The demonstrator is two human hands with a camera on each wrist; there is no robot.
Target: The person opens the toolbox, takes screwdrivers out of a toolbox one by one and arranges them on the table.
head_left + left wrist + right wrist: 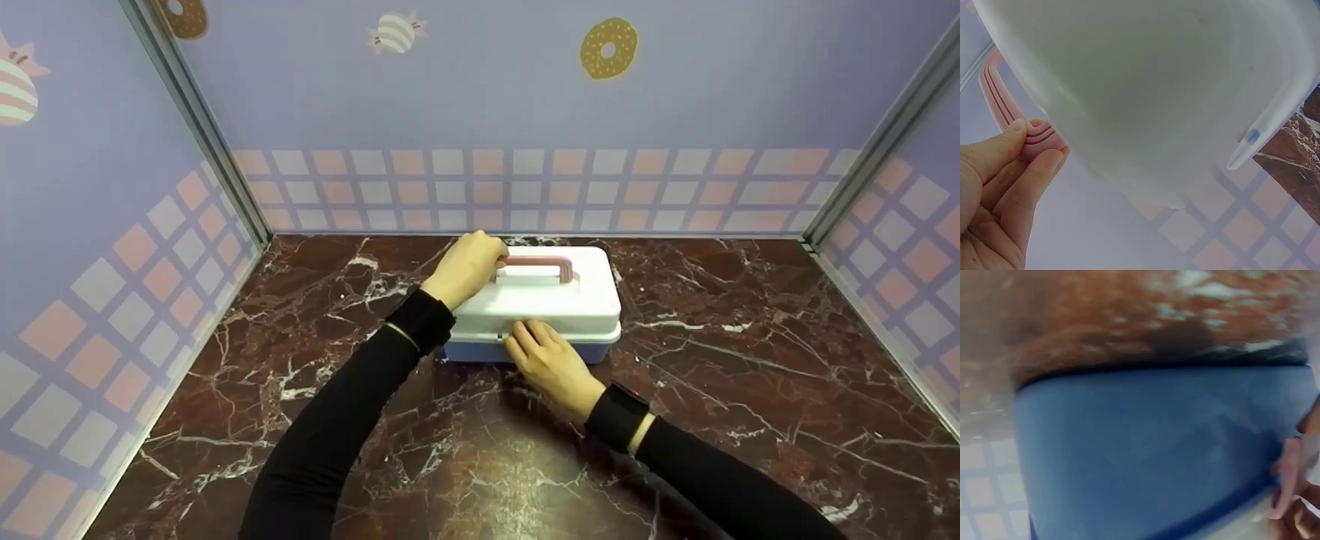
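Observation:
A storage box with a white lid (547, 304) and a blue base (1145, 450) stands on the marbled surface. My left hand (469, 266) pinches the left end of its pink carrying handle (536, 261) between thumb and fingers. That grip on the handle (1002, 95) also shows in the left wrist view, beside the lid's large white wall (1145, 84). At the box's front my right hand (555, 367) has its fingers bent at the rim. In the right wrist view those fingers (1306, 517) hold a pink latch (1287, 481), partly cut off by the frame edge.
Lilac panels with pink and white checks (487, 187) enclose the back and both sides. Grey metal posts (202, 127) stand at the corners. Dark red marbled surface (750, 375) extends on either side of the box and in front of it.

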